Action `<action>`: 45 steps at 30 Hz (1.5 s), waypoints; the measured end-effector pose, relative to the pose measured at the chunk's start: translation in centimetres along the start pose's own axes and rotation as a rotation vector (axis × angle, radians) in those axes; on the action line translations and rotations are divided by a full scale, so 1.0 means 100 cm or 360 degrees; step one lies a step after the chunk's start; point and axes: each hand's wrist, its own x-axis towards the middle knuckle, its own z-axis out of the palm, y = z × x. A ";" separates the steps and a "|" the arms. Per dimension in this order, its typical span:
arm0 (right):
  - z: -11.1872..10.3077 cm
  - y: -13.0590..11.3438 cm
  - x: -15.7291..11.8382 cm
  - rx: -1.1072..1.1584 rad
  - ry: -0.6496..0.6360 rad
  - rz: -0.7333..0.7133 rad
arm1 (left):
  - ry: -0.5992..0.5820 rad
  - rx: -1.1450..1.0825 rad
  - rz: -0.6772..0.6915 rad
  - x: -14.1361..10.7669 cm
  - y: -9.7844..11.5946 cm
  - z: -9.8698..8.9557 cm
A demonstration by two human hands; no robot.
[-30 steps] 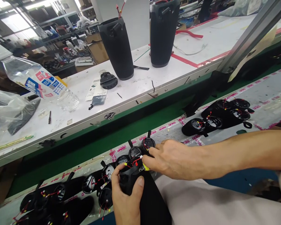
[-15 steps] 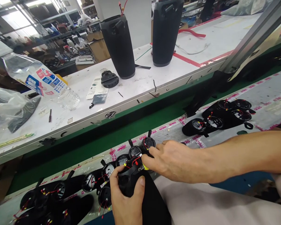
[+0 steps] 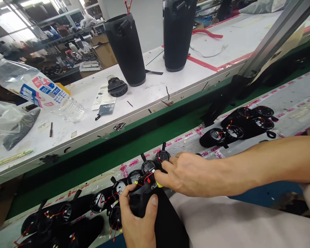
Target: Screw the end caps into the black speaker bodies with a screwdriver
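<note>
My left hand point(image 3: 138, 218) is wrapped round the top end of a black fabric-covered cylindrical speaker point(image 3: 170, 218), which leans against my lap with its open end pointing away. Red wires point(image 3: 147, 178) with small white, red and yellow plugs stick out of that opening. Over it, my right hand point(image 3: 179, 172) is closed in a pinch by the wires. A yellow bit point(image 3: 158, 185) shows under its thumb, and what the fingertips grip is hidden. Just beyond my hands, several similar black speakers point(image 3: 147, 167) lie with their wired ends showing.
More speakers lie on the taped bench at left point(image 3: 67, 210) and right point(image 3: 235, 131). On the raised white shelf point(image 3: 142, 100) stand two upright speakers point(image 3: 127, 51), a black end cap point(image 3: 117, 86), a card tag point(image 3: 106, 107) and a water bottle point(image 3: 45, 88). A metal post point(image 3: 279, 34) slants at right.
The view has shifted slightly, so the shelf items appear a little further left. Both hands keep nearly the same place at the speaker's open end.
</note>
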 end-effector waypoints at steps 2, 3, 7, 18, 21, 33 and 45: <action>0.002 -0.003 -0.003 -0.0071 0.0069 0.0032 | 0.0004 0.0004 -0.0014 0.000 0.002 0.000; 0.002 -0.004 -0.004 -0.0098 0.0104 0.0045 | 0.0004 0.0011 -0.0014 -0.001 0.003 0.000; 0.002 -0.006 -0.005 -0.0145 0.0169 0.0061 | -0.0008 0.0069 0.0005 -0.001 0.007 -0.001; 0.004 0.005 0.004 0.0079 0.0076 -0.0087 | -0.0028 -0.0142 -0.0006 0.003 0.009 -0.001; 0.003 0.008 0.002 0.0062 0.0088 -0.0061 | 0.0009 -0.0113 -0.0052 0.002 0.008 -0.001; 0.008 0.007 0.001 0.0017 0.0142 -0.0033 | 0.0029 -0.0098 -0.0063 0.001 0.011 -0.001; 0.002 0.008 -0.002 -0.0007 0.0067 -0.0076 | 0.0042 -0.0035 -0.0020 0.000 0.009 -0.001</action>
